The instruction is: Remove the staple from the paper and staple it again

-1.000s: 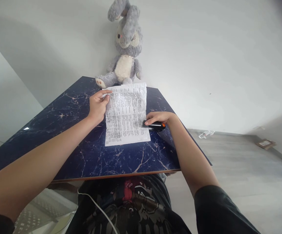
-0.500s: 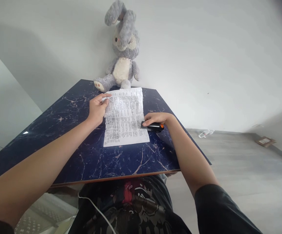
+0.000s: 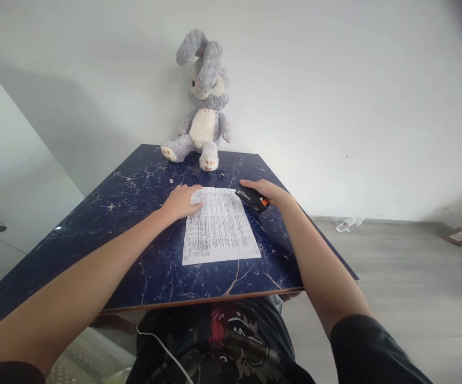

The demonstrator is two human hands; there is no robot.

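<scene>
A printed white paper (image 3: 223,229) lies on the blue marbled table (image 3: 167,277). My left hand (image 3: 181,202) rests at its upper left corner, fingers apart, with thumb and fingertips on the sheet. At the upper right corner, my right hand (image 3: 265,191) is wrapped round a black stapler (image 3: 251,198) with an orange part at its rear. The stapler's front end is at the paper's corner; whether its jaws enclose the edge is too small to tell.
A grey plush rabbit (image 3: 204,114) sits at the table's back against the wall. A small pale piece (image 3: 171,181) lies on the tabletop left of it. A clear plastic item (image 3: 349,224) and a cardboard piece (image 3: 461,236) are on the floor at right.
The paper has come down from in front of the rabbit's foot and lies flatter. My left hand has opened out on it. The stapler has moved from the right edge to the upper right corner.
</scene>
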